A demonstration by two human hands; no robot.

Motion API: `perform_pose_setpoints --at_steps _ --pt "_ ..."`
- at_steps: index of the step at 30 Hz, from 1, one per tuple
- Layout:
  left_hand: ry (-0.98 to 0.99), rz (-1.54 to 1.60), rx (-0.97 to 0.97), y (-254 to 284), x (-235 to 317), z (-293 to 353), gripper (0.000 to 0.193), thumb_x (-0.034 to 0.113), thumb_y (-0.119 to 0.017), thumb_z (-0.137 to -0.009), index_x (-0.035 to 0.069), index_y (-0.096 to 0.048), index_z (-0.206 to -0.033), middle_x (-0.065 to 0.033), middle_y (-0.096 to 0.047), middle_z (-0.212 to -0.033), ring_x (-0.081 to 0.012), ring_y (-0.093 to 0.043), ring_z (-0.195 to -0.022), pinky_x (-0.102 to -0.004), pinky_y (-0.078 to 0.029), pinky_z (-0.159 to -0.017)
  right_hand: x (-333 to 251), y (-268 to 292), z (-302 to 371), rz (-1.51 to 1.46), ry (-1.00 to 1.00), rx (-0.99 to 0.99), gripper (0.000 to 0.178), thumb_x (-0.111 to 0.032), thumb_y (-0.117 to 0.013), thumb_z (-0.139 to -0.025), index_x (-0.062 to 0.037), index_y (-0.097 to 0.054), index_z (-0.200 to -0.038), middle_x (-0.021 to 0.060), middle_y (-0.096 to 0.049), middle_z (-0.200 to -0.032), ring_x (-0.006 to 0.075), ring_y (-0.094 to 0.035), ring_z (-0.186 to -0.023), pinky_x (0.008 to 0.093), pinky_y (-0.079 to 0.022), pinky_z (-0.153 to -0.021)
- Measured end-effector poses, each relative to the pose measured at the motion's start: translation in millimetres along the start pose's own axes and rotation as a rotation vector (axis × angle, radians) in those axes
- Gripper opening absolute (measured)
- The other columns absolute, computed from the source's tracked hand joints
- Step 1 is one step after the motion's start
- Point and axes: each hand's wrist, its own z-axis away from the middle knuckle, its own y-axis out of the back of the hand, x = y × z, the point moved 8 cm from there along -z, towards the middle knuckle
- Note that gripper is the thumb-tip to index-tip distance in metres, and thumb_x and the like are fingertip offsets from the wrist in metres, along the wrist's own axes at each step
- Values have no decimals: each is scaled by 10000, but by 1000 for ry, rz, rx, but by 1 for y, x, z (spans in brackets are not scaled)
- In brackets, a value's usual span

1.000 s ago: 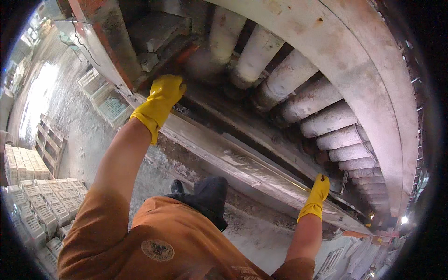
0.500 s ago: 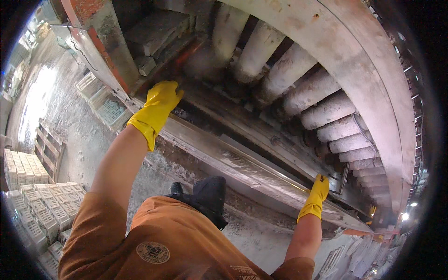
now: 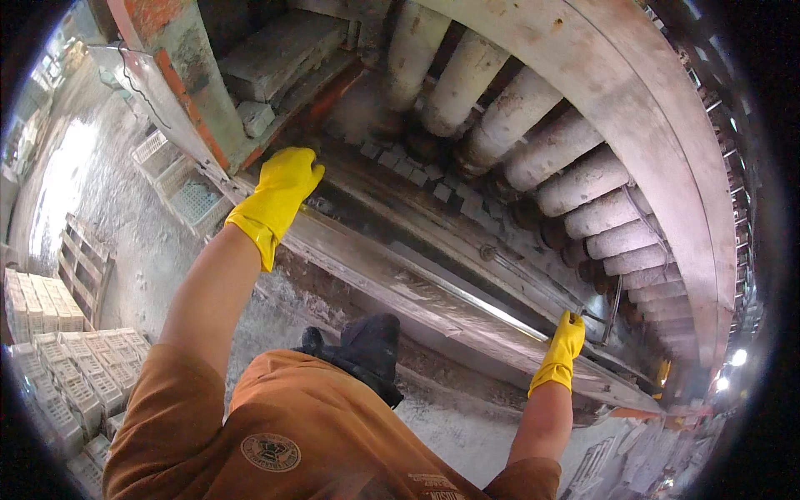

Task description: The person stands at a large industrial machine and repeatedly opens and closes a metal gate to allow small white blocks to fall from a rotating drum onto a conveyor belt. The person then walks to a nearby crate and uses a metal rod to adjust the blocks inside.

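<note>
Yellow rubber gloves cover both my hands. My left hand [image 3: 285,182] is curled over a long dark metal panel [image 3: 400,200] on the front of a large machine, its thumb apart and its fingertips hidden. Farther along to the right, my right hand [image 3: 563,343] is closed at the same panel's other end; what lies inside the fist is mostly hidden. Behind the panel, small grey tiles [image 3: 417,172] lie in rows under a line of thick, dirty cylinders [image 3: 467,79]. A thin metal rod [image 3: 615,312] stands beside my right hand.
A broad curved beam [image 3: 633,92] runs above the cylinders. Along my side goes a pale metal ledge [image 3: 392,279]. To the left are plastic crates [image 3: 183,192], a wooden pallet [image 3: 82,267] and stacked cream crates [image 3: 92,367]. An orange-edged post [image 3: 179,75] rises by my left hand.
Rows of small tiles behind the panel now show where they were hidden before. The panel appears tipped lower toward me; both hands remain in nearly the same places.
</note>
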Motion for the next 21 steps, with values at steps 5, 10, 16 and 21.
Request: perform_pose_setpoints --at_steps 5,10,16,21 --pt "8 19 -47 -7 -8 2 378 376 -665 -837 90 -679 -1084 -162 -679 -1091 -369 -619 -1032 -486 -490 -881 11 -1 -3 47 18 37 418 -389 -608 -927 -37 -666 -1145 122 -712 -1051 272 -688 -889 386 -558 -718" --pt "46 10 -117 -9 5 5 430 401 -659 -851 79 -664 -1136 -177 -665 -1144 -380 -603 -1091 -488 -476 -925 48 -8 -19 132 52 38 442 -399 -621 -913 -15 -678 -1123 155 -719 -1062 320 -682 -969 400 -506 -865" --pt "53 126 -119 -49 -24 6 452 391 -671 -855 90 -662 -1191 -158 -678 -1159 -347 -620 -1108 -445 -487 -942 31 1 -10 208 69 115 511 -468 -620 -887 -75 -658 -1211 166 -700 -1126 336 -651 -1080 416 -494 -921" --pt "81 100 -144 -40 -6 18 405 374 -678 -852 67 -672 -1116 -159 -700 -1082 -347 -647 -1042 -439 -502 -888 18 4 19 -128 -202 -28 472 -444 -617 -893 -108 -653 -1222 122 -725 -1063 304 -716 -888 398 -531 -840"
